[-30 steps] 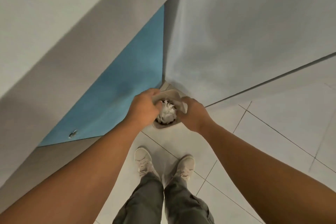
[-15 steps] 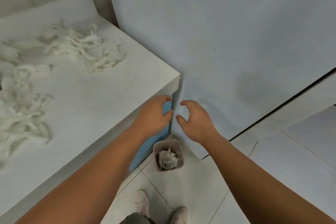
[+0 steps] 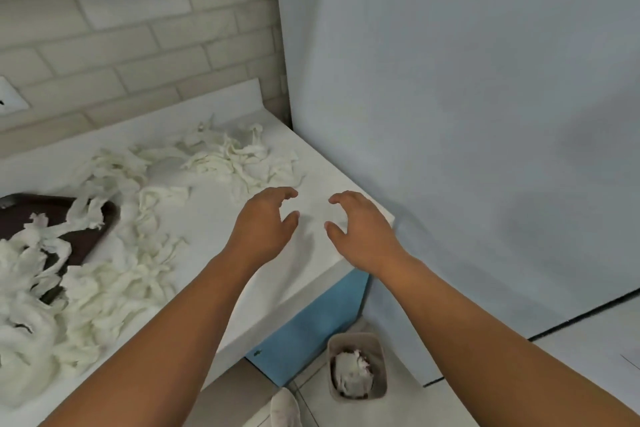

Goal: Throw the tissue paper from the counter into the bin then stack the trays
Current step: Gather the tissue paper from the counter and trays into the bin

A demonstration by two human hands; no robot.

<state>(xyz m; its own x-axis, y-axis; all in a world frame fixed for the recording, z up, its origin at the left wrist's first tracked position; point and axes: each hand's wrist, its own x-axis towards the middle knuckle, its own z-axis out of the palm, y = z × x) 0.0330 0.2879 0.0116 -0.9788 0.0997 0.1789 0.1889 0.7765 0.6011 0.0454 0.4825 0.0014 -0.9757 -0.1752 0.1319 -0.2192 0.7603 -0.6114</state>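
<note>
Both hands risen from bin level since half second ago, now over counter (image 3: 304, 263) corner. Left hand (image 3: 263, 222), right hand (image 3: 363, 229): fingers loosely curled, spread, holding nothing. Tissue paper (image 3: 235, 163) strewn just beyond left fingertips, also across dark tray (image 3: 88, 239). Bin (image 3: 356, 338) on floor below counter edge. Grey panel (image 3: 467, 149) close right.

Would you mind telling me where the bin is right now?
In the head view, the bin stands on the floor at the lower right of centre, just right of the blue cabinet panel under the counter corner, with crumpled tissue inside.
</note>
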